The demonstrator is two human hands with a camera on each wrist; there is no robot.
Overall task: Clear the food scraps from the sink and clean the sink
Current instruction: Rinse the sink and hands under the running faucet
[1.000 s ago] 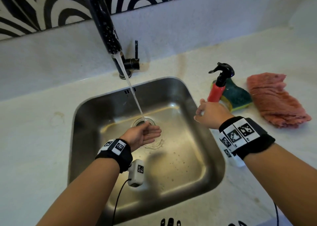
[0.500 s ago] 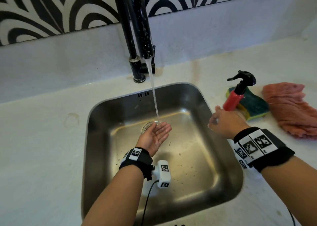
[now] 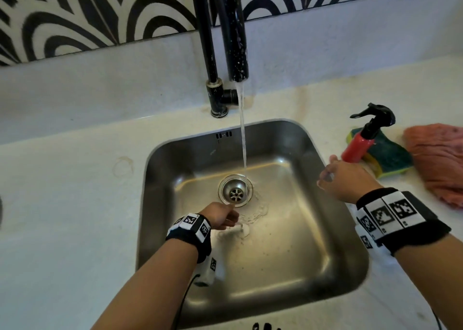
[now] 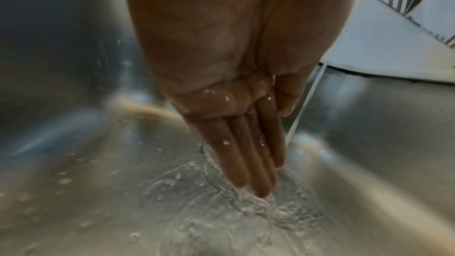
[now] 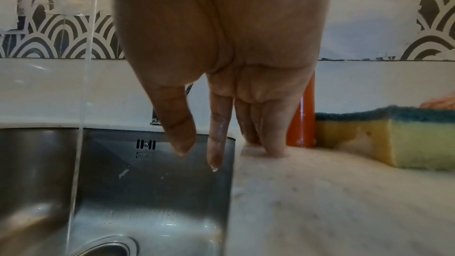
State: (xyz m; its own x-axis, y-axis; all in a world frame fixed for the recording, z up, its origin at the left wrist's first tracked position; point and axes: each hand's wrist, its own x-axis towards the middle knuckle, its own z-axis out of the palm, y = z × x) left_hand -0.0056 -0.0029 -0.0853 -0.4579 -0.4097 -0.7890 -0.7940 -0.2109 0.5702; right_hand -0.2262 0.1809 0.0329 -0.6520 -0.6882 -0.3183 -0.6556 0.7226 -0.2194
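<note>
A: Head view first. Shows the steel sink (image 3: 288,267) sunk in the pale surface (image 3: 75,191), with a thin water stream (image 3: 242,134) falling from the black faucet (image 3: 234,28) onto the edge of the drain strainer (image 3: 235,191).

B: And the hands?

A: Left hand (image 3: 220,216) low in the basin, just in front of the strainer. In the left wrist view, fingers (image 4: 246,153) straight and pressed together, tips in the wet film on the floor. Holding nothing. Right hand (image 3: 345,179) also flat and empty, some fingertips resting on the surface at the sink's right rim, just beside the red spray bottle (image 3: 358,144).

B: Any scraps left?

A: Nothing large to be seen. Only fine specks on the floor and one pale fleck (image 5: 123,173) on the back wall, below the overflow slots.

B: How to handle those?

A: Probably soft, soggy and very light, so hard to pinch. Better to sweep with flat fingers toward the strainer, then lift out from there. Wet steel likely slippery, but stiff and fixed, so safe to press firmly.

B: And for the scrubbing?

A: Take the sponge (image 3: 385,159) by its yellow sides, green face down; should be soft and easily squeezed. Grasp the bottle around the red body, under the black trigger. Pink cloth (image 3: 441,161) lying further right.
</note>
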